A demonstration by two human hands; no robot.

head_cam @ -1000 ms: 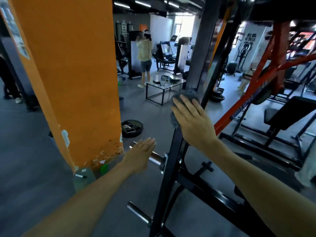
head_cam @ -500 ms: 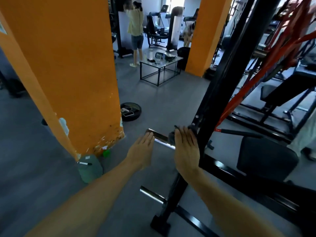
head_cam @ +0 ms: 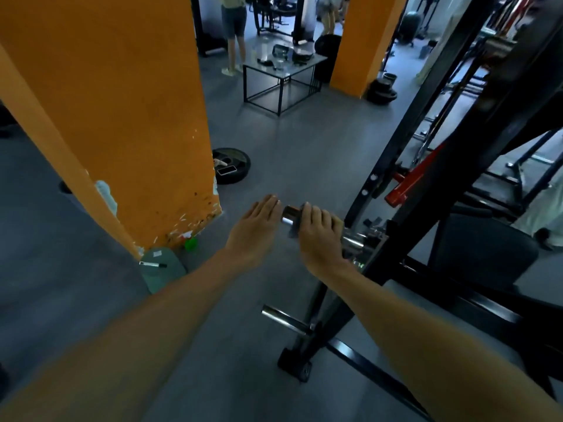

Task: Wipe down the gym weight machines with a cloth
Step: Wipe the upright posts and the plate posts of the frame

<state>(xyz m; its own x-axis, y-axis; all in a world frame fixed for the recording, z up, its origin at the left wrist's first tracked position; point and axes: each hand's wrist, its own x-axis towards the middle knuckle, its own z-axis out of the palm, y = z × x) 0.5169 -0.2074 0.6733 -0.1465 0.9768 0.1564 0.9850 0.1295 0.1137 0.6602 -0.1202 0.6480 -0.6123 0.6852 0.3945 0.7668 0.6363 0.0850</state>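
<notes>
Fingers [head_cam: 316, 216] of the right hand [head_cam: 320, 236] curl over the upper chrome peg [head_cam: 289, 215], pinching a grey cloth [head_cam: 294, 230] around it; only a sliver of the cloth shows, under the palm and at the fingertips. Straight and pressed together, the left hand's [head_cam: 254, 231] fingers [head_cam: 268, 205] hover flat just beside the peg's free end, and I cannot tell whether they touch it.

Biggest in view is the orange pillar [head_cam: 122, 117] on the left, its paint chipped near the foot. Next comes the black frame of the weight machine [head_cam: 426, 123], a slanted upright with a row of holes, running from the top right down to a foot on the grey floor [head_cam: 289, 147]. The peg sticks out sideways from this upright, and a second chrome peg [head_cam: 286, 319] juts out lower down. A second orange pillar [head_cam: 365, 41] stands farther back. Between the two pillars is a glass-topped table [head_cam: 304, 63] on a black wire frame, with small items on top, and a person's legs [head_cam: 233, 35] stand behind it. A red bar [head_cam: 411, 181] shows behind the upright. A weight plate [head_cam: 236, 167] lies flat on the floor near the big pillar, a phone [head_cam: 227, 170] resting on it. At the pillar's foot sits a pale green container [head_cam: 163, 269] with a pen [head_cam: 152, 264] across it, and a small green object [head_cam: 191, 243] beside it.
</notes>
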